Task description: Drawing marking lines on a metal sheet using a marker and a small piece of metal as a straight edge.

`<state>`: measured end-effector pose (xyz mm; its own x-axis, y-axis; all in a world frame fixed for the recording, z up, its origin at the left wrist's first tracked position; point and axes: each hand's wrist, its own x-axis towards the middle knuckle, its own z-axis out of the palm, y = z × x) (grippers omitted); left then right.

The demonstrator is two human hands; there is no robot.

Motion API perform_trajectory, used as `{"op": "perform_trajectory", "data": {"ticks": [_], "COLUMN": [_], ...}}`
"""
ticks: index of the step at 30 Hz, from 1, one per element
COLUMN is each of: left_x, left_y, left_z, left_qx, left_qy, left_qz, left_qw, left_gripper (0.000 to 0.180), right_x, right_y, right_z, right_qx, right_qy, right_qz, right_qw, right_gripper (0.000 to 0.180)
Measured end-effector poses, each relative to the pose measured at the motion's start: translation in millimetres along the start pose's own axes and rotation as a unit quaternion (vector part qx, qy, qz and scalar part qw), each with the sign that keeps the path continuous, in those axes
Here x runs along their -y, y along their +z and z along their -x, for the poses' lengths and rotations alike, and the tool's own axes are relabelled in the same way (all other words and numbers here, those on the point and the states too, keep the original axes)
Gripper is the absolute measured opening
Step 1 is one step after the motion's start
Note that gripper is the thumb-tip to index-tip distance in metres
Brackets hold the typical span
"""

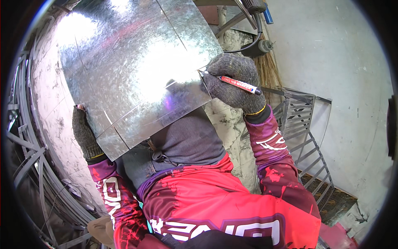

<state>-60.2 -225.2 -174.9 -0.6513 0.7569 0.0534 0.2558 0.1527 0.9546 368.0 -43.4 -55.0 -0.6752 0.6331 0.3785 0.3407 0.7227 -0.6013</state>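
Note:
A shiny galvanized metal sheet (pixel 124 74) rests over my lap, with thin dark lines running across it and bright glare in the middle. My right hand (pixel 234 81), in a grey knitted glove, is closed round a red-and-white marker pen (pixel 238 84). The pen's tip points left at the sheet's right edge; whether it touches the metal is hard to tell in the glare. At the sheet's lower left edge, my gloved left hand (pixel 86 133) grips the side, a bare fingertip showing at its top. Its other fingers are mostly hidden.
Long metal strips (pixel 31 145) are heaped along the left. Beyond my right hand are a straw broom (pixel 267 68) and a corded power tool (pixel 262 46). A slatted metal frame (pixel 298 112) leans by the pale wall (pixel 344 70) on the right.

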Motion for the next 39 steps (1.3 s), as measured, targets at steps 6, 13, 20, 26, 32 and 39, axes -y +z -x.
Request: {"op": "perform_trajectory", "data": {"ticks": [6,13,20,26,32,39], "left_x": [0,-11,-1,-15,-9,-15], "left_y": [0,8,2,10,7,10], "left_z": [0,4,2,4,1,5], "left_qx": [-0.003,-0.016,0.0,-0.013,-0.011,-0.023], "left_qy": [0.011,-0.041,0.011,-0.058,-0.062,-0.057], "left_qz": [-0.031,0.049,-0.005,0.064,0.074,0.074], "left_qw": [0.999,0.998,1.0,0.996,0.995,0.995], "left_gripper": [0.032,0.032,0.033,0.032,0.035,0.033], "right_x": [0,0,-1,1,-1,2], "right_y": [1,1,1,1,2,3], "right_z": [-1,-1,-1,0,-1,-1], "right_qx": [-0.023,-0.012,-0.017,0.005,-0.022,-0.017], "right_qy": [-0.014,-0.005,-0.006,0.023,-0.01,-0.012], "right_qz": [-0.016,-0.017,-0.013,-0.017,-0.015,0.019], "right_qw": [0.999,1.0,1.0,1.0,1.0,1.0], "right_gripper": [0.015,0.015,0.013,0.015,0.014,0.018]}}
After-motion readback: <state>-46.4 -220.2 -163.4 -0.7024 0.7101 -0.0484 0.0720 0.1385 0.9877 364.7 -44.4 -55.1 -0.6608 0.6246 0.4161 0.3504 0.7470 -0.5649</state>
